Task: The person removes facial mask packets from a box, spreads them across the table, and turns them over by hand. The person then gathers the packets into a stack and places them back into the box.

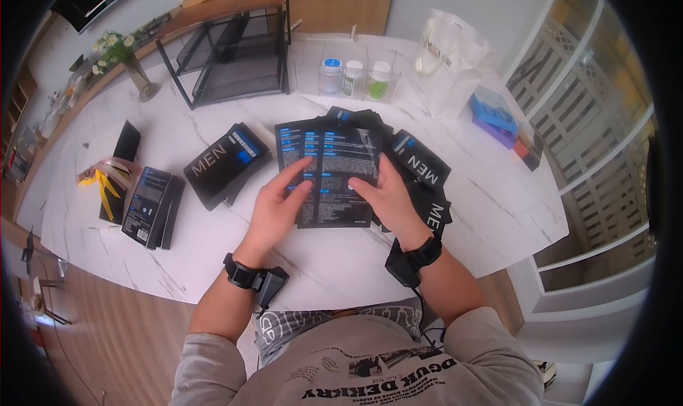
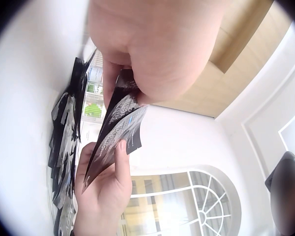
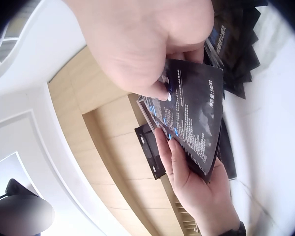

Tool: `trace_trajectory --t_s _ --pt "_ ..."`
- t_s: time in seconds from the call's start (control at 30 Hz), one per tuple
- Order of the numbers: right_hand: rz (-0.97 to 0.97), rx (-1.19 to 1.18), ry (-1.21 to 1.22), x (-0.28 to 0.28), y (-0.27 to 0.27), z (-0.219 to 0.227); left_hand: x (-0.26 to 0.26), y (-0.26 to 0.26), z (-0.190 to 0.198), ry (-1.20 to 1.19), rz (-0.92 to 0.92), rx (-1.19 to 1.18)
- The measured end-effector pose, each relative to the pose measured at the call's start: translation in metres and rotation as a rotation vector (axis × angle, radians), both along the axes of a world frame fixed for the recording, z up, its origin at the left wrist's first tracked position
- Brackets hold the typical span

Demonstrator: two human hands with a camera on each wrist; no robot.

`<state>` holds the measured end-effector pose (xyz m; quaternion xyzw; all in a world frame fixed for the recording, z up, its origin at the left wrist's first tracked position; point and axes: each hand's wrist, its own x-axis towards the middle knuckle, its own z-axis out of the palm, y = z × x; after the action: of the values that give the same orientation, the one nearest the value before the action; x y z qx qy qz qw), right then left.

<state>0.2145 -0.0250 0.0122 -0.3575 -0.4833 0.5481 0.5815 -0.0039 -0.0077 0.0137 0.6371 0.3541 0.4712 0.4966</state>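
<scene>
Several flat black packets (image 1: 334,164), printed on the back in small white and blue text, are held up over the table in both hands. My left hand (image 1: 283,198) grips their left side, thumb on the printed face. On the right side my right hand (image 1: 390,198) pinches them, its thumb pressed flat near the edge. The held packets overlap and fan slightly apart, as the right wrist view shows with the top packet (image 3: 196,113). Behind and to the right lies a spread heap of similar packets (image 1: 421,163) marked MEN.
Left of the hands lie a stack of MEN packets (image 1: 222,166), a pile of packets (image 1: 151,208) and a black item with yellow ribbon (image 1: 112,189). Farther back stand a black mesh rack (image 1: 231,68), a clear organizer with bottles (image 1: 348,79), a white bag (image 1: 452,65) and a blue box (image 1: 492,111).
</scene>
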Motion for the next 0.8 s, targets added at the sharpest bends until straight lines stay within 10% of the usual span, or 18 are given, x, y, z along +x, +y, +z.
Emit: trace_trajectory --t_s 0.8 --pt "-0.095 -0.054 -0.055 0.000 -0.004 0.002 0.000 -0.004 0.006 0.089 -0.108 0.109"
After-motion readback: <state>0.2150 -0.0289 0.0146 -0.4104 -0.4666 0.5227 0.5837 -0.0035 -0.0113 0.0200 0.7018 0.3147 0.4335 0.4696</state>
